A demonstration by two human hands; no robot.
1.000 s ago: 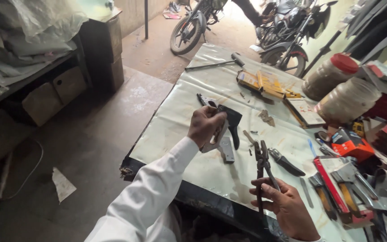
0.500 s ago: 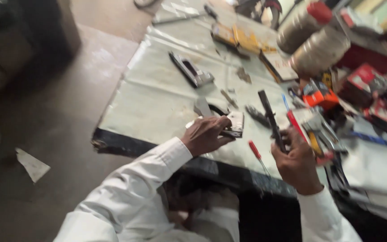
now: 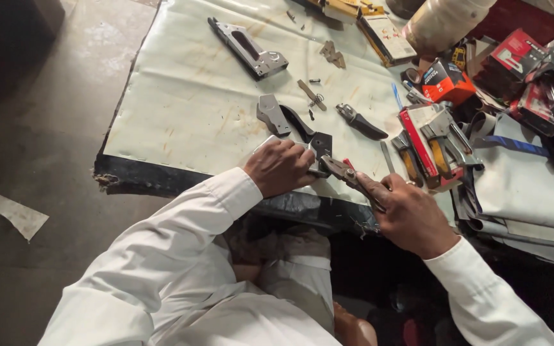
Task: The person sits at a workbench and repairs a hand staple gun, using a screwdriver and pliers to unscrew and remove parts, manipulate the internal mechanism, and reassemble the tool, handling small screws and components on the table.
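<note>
Head view: the left hand (image 3: 281, 168) is closed over a dark metal staple-gun body (image 3: 318, 148), pressing it down on the pale sheet-covered table (image 3: 187, 109) near the table's front edge; the fingers curl over the part so that only its dark upper corner shows past the knuckles. The right hand (image 3: 410, 214) is wrapped shut around the handles of a pair of pliers (image 3: 346, 175), just right of the staple-gun body, and the plier nose points left and meets that body at its lower right corner. Whether the plier nose actually grips anything cannot be told.

Just beyond the staple-gun body, farther from the person, lie a grey metal plate (image 3: 272, 115) and a curved black lever (image 3: 297, 122), touching each other. To the right of the body lies a black handle piece (image 3: 361, 122). Well beyond the body, toward the far side of the table, rests a whole silver staple gun (image 3: 246, 47), tilted. Far right of the body stands an orange box (image 3: 445, 81) and a red pack of tools (image 3: 423, 138).
</note>
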